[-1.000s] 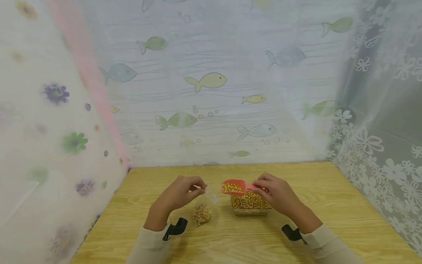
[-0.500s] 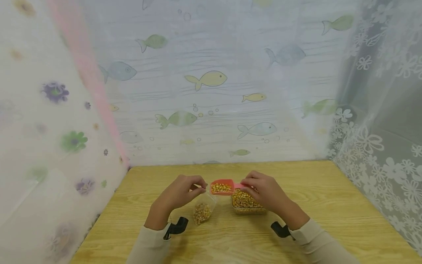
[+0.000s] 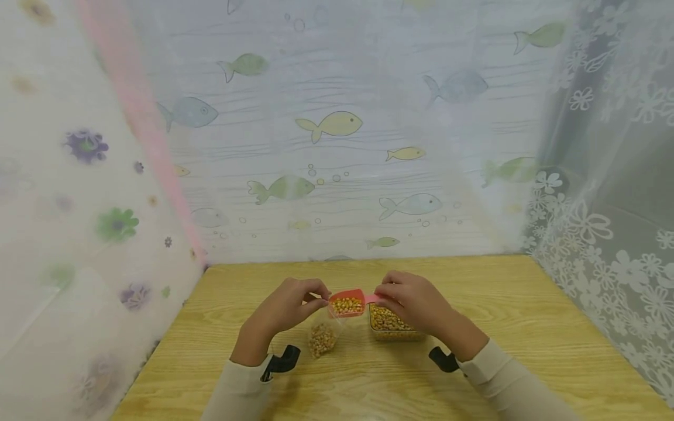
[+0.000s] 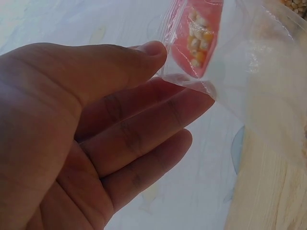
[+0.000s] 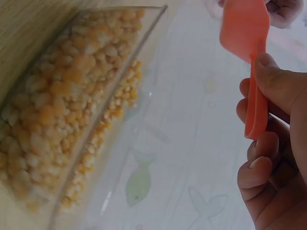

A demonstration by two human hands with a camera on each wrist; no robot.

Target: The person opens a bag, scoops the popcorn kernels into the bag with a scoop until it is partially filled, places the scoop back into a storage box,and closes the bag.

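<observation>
Between thumb and fingers, my left hand (image 3: 289, 305) pinches the top edge of a clear plastic zip bag (image 4: 268, 91). Corn kernels (image 3: 322, 340) fill the bag's lower part, near the table. My right hand (image 3: 411, 301) grips the handle of a red-pink scoop (image 5: 245, 26), thumb on top. The scoop, loaded with yellow kernels (image 3: 347, 305), is held level at the bag's mouth, close to the left fingertips. In the left wrist view the scoop's front lies behind the clear film. Below the right hand stands a clear rectangular container (image 3: 396, 335) of corn kernels, partly hidden by that hand.
The wood-grain table (image 3: 253, 280) carries the container right of the bag. A fish-patterned curtain (image 3: 337, 175) hangs behind its far edge, with flowered sheets on the left and right. Each wrist wears a black camera mount (image 3: 284, 358).
My right hand has moved left with the loaded scoop, from above the container to the bag's mouth. The scoop's front has tipped slightly down. My left hand has stayed put with the bag.
</observation>
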